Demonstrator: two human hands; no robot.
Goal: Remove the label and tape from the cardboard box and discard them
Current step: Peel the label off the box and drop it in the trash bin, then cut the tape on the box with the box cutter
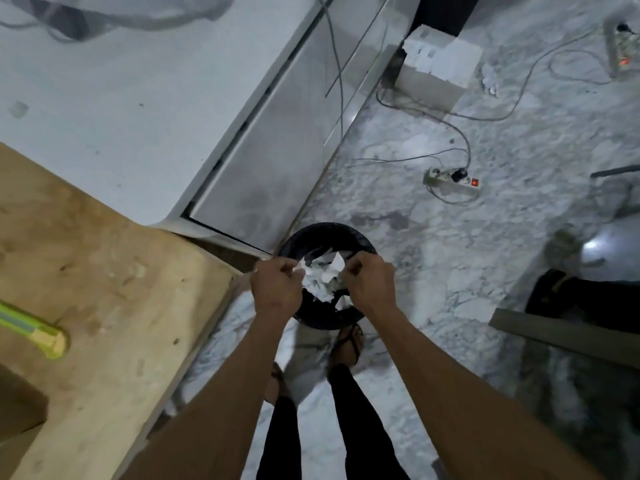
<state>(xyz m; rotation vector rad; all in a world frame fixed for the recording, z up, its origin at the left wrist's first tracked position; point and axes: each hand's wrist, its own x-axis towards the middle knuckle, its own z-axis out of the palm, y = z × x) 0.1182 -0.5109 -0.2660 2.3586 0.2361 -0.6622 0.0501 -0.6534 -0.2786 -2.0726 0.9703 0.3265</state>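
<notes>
Both my hands reach out over a black round bin [360, 242] on the floor. My left hand [275, 289] and my right hand [370, 284] have their fingers curled, and between them they pinch a crumpled wad of white label and tape scraps [320, 277] just above the bin's opening. More white scraps lie inside the bin. The cardboard box [97, 282] lies flat at the left, its brown face bare where I can see it. A yellow-green utility knife [33, 329] rests on the box near the left edge.
A white counter with steel-fronted drawers [270, 150] stands behind the bin. Cables and a power strip [452, 180] lie on the marble floor to the right. A white carton [438, 64] sits farther back. My sandalled feet [348, 344] stand just before the bin.
</notes>
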